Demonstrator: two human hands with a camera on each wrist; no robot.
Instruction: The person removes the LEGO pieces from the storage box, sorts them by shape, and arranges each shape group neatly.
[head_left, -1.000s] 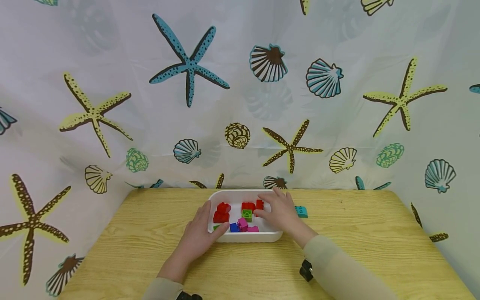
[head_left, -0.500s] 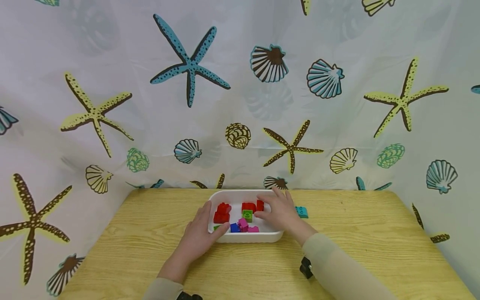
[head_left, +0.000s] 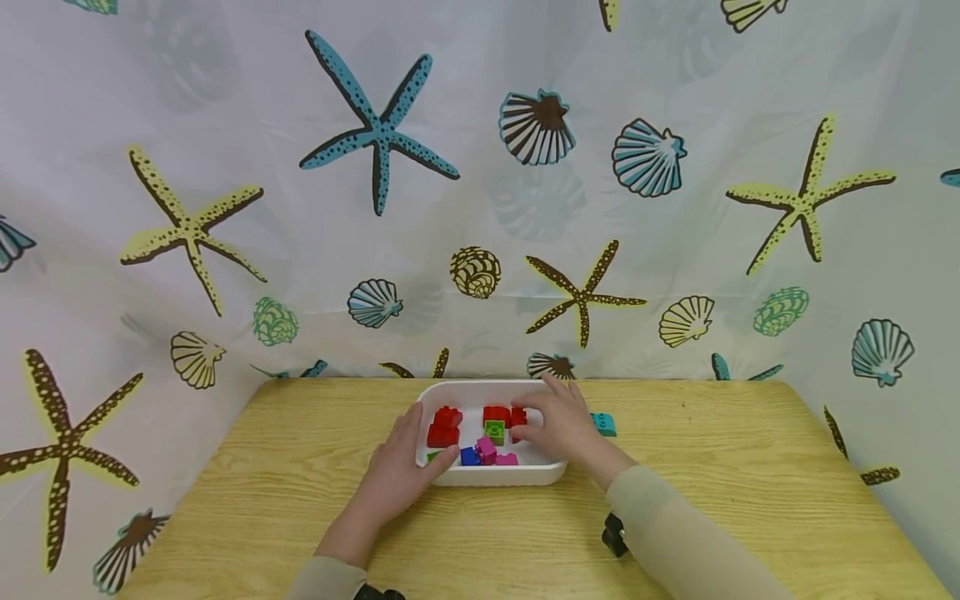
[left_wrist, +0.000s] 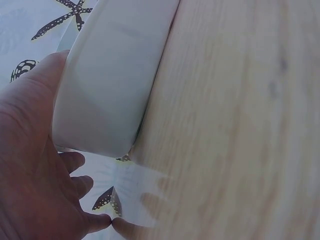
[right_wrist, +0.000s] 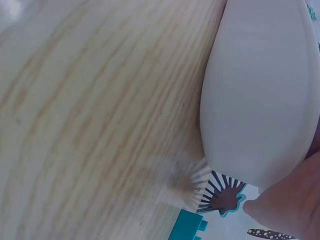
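Observation:
A white tray (head_left: 495,476) with toy building bricks in it stands on the table. My left hand (head_left: 401,467) grips its left end, thumb over the rim and fingers outside the wall. The left wrist view shows this hand (left_wrist: 30,150) against the tray's outer side. My right hand (head_left: 564,427) reaches over the right end and pinches a red brick (head_left: 519,423) between thumb and index finger; the hand partly hides it. Close by are a lime green brick (head_left: 494,432) and a red brick (head_left: 496,413). Pink bricks (head_left: 486,451) and a blue brick (head_left: 469,456) lie in front.
More red bricks (head_left: 444,435) lie at the tray's left, with a green brick (head_left: 432,455) mostly covered by my left thumb. A teal brick (head_left: 603,424) lies on the wooden table (head_left: 712,467) right of the tray. A patterned curtain (head_left: 465,192) hangs behind.
The red brick at my right fingers has shifted slightly toward me, and the thumb and index finger have moved with it. My left hand and the tray have stayed in place.

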